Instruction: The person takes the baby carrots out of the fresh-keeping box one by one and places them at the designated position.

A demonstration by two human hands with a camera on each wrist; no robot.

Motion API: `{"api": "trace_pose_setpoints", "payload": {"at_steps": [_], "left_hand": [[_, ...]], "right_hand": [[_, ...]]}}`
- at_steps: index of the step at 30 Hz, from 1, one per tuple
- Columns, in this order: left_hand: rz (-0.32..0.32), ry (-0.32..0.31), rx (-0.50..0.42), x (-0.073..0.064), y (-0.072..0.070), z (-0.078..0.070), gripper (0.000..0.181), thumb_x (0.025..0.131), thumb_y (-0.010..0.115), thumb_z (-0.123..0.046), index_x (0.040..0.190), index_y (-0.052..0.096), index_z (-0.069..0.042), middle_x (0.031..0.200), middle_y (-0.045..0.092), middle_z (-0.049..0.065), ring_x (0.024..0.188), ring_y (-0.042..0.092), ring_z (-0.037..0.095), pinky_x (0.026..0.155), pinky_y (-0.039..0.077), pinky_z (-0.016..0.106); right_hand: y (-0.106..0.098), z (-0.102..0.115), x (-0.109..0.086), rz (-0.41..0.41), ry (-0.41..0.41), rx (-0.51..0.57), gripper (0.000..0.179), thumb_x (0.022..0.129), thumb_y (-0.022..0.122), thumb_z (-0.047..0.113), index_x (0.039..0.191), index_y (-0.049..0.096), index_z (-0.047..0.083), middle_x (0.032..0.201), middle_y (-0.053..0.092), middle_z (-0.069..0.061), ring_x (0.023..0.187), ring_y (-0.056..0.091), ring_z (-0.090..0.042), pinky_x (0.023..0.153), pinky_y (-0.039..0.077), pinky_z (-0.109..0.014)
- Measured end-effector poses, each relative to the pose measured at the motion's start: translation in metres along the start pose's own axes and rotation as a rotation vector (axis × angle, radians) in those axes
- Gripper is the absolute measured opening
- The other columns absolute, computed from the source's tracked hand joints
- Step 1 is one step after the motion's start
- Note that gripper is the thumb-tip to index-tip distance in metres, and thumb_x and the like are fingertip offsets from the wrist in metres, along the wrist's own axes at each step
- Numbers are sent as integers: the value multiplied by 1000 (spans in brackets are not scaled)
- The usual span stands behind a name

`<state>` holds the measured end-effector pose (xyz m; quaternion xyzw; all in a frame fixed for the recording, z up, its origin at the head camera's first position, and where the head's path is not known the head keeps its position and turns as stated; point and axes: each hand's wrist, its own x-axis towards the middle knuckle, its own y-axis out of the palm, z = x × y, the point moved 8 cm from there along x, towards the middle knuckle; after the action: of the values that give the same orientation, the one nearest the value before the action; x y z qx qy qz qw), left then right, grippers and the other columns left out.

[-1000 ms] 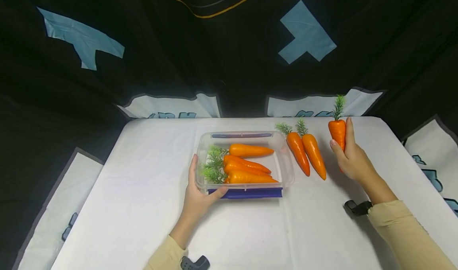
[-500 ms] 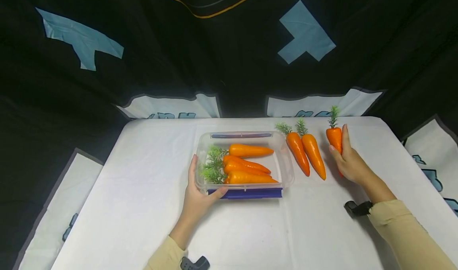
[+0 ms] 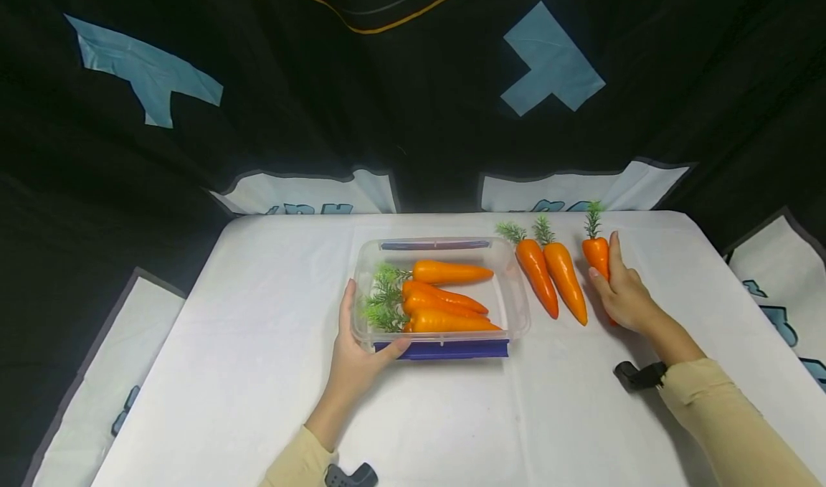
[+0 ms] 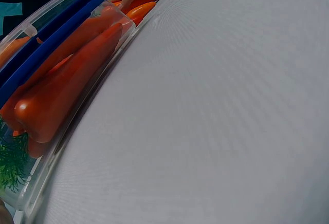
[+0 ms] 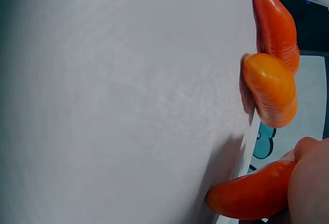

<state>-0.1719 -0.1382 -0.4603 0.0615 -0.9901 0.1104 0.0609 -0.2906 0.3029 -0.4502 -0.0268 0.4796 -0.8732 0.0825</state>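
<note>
My right grip [image 3: 624, 300] holds a carrot [image 3: 596, 254] whose green leaves [image 3: 593, 219] only the head view shows me, while my left grip [image 3: 357, 358] holds the box [image 3: 452, 336] at its near-left corner.

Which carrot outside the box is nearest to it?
The leftmost carrot of the three, beside the box; the middle carrot and the held carrot are farther right.

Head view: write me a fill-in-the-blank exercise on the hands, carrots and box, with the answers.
1. The left hand holds the box at its near ____ corner.
2. The carrot in the right hand has its leaves pointing ____ from the person.
3. ____ loose carrots lie between the box and the right hand.
4. All the visible leaves are ____ in color.
Answers: left; away; two; green.
</note>
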Motion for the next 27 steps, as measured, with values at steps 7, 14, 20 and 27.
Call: {"api": "trace_pose_setpoints", "payload": {"at_steps": [7,14,20,27], "left_hand": [[1,-4,-8,-1,0,0,119,75,88,-26,159,5,-39,167,7,-9,154,13,26,121,20,62],[2,-11,-6,-2,0,1,119,75,88,-26,159,5,-39,167,7,-10,154,14,26,121,20,62],[2,-10,3,-1,0,1,119,75,88,-27,160,5,-35,167,8,-9,154,15,26,120,21,63],[1,3,0,0,0,1,119,75,88,-26,160,4,-35,167,8,-8,154,15,26,121,21,62]], "right_hand": [[2,-1,0,7,28,-41,81,107,31,45,153,-28,13,156,15,-39,126,31,-63,102,25,-77],[5,-4,4,32,40,-71,82,107,31,46,153,-27,11,156,15,-38,129,30,-62,104,24,-77],[8,-5,6,54,67,-101,82,106,29,47,153,-28,11,153,20,-41,129,31,-61,105,23,-77],[10,-6,8,72,74,-126,81,106,27,49,153,-26,10,153,21,-40,126,33,-59,105,25,-76]]}}
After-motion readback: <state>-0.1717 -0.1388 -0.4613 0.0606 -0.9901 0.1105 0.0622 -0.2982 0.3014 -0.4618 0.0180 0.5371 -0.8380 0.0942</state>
